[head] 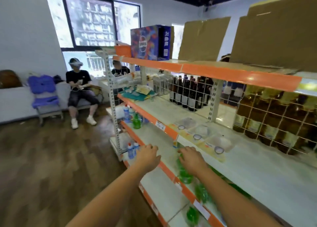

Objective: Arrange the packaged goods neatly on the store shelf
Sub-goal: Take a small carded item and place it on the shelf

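Head view. Your left hand (148, 155) reaches toward the orange-edged lip of a lower shelf, back of the hand up, fingers curled down at the tips; blur hides whether they grip anything, so its hold cannot be told. Your right hand (191, 159) lies over the top of a green bottle (184, 174), fingers bent down around it; whether they truly clasp it cannot be told either.

Packaged goods: three flat clear-plastic packs (202, 135) with round printed labels lie in a row along the front of the pale shelf board (257, 172), just above and to the right of your right hand. More green bottles (203, 192), glossy and translucent, stand on the tier beneath, near the orange strip.

Blue-capped bottles (133, 149) sit at the left end of the rack, just beside your left hand. Dark glass bottles (187, 94) stand behind a white wire grid (274, 117) at the back of the middle tier. A glossy blue printed box (149, 41) and rough brown cardboard sheets (204, 38) top the rack. Dark wood-grain floor (42, 166). A seated person (79, 89) wears a headset beside a purple folding chair (43, 93)
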